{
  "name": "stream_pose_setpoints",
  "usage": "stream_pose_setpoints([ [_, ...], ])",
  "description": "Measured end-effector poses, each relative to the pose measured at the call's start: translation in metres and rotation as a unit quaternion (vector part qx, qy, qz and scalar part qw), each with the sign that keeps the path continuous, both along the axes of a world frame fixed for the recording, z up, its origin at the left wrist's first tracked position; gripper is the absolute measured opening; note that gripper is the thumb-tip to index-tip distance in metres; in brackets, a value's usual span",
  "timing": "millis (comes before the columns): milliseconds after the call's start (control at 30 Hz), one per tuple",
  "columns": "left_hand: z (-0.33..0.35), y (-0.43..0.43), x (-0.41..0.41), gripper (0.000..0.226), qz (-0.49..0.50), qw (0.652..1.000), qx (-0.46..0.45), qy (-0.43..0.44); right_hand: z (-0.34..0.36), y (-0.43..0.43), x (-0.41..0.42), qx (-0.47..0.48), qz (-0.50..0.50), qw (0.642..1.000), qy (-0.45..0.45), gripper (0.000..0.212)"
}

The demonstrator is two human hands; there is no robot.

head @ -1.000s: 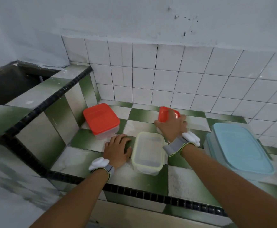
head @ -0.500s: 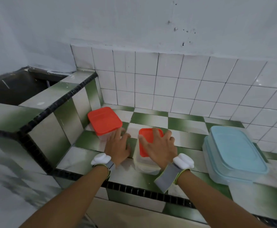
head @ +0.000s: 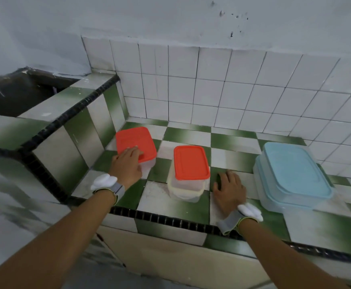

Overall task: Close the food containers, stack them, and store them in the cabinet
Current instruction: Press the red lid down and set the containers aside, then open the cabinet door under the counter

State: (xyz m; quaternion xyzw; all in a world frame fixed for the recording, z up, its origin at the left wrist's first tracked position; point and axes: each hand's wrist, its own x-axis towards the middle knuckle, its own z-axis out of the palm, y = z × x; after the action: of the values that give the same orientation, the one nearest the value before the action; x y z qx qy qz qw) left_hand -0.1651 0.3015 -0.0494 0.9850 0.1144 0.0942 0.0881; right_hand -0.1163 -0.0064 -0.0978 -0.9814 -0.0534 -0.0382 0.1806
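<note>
While open, L hand [head: 126, 164] on lid [head: 136, 141]

A single camera worn on the person's head looks forward and steeply down over the green-and-white tiled tabletop [head: 160, 205], facing the white tiled wall [head: 212, 90] behind it. It sits close above the near edge. The left hand [head: 126, 165] and right hand [head: 229, 189] reach in from the bottom corners to mid-frame. The wide lens bends tile lines toward the edges.
</note>
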Motion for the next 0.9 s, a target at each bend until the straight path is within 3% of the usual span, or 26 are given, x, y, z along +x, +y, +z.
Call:
stream_pose_setpoints([
  [167, 0.000, -0.005, -0.032, 0.048, -0.024, 0.998, -0.049, -0.013, -0.001, 0.002, 0.003, -0.034, 0.003, 0.999, -0.012, 0.042],
  [300, 0.004, -0.015, -0.054, 0.048, -0.032, 0.998, -0.032, -0.032, 0.000, -0.001, 0.001, -0.015, 0.017, 1.000, -0.003, 0.045],
  [400, -0.001, -0.050, -0.082, 0.045, 0.006, 0.986, -0.068, -0.150, -0.002, -0.012, -0.016, 0.066, 0.048, 0.997, 0.015, 0.049],
  [500, -0.014, -0.101, -0.117, 0.038, -0.036, 0.966, -0.095, -0.238, -0.002, -0.034, -0.056, 0.202, 0.065, 0.977, -0.005, 0.037],
  [600, -0.029, -0.162, -0.136, 0.035, -0.145, 0.963, -0.091, -0.208, -0.009, -0.073, -0.097, 0.271, 0.056, 0.956, -0.094, 0.024],
  [733, -0.035, -0.243, -0.135, 0.031, -0.216, 0.964, -0.115, -0.104, -0.020, -0.139, -0.131, 0.251, 0.052, 0.954, -0.155, 0.019],
  [833, -0.050, -0.327, -0.125, 0.039, -0.212, 0.971, -0.095, -0.050, -0.043, -0.212, -0.150, 0.241, 0.056, 0.962, -0.112, 0.020],
  [900, -0.055, -0.353, -0.112, 0.044, -0.183, 0.980, -0.075, -0.022, -0.057, -0.233, -0.159, 0.262, 0.039, 0.964, -0.026, 0.022],
])
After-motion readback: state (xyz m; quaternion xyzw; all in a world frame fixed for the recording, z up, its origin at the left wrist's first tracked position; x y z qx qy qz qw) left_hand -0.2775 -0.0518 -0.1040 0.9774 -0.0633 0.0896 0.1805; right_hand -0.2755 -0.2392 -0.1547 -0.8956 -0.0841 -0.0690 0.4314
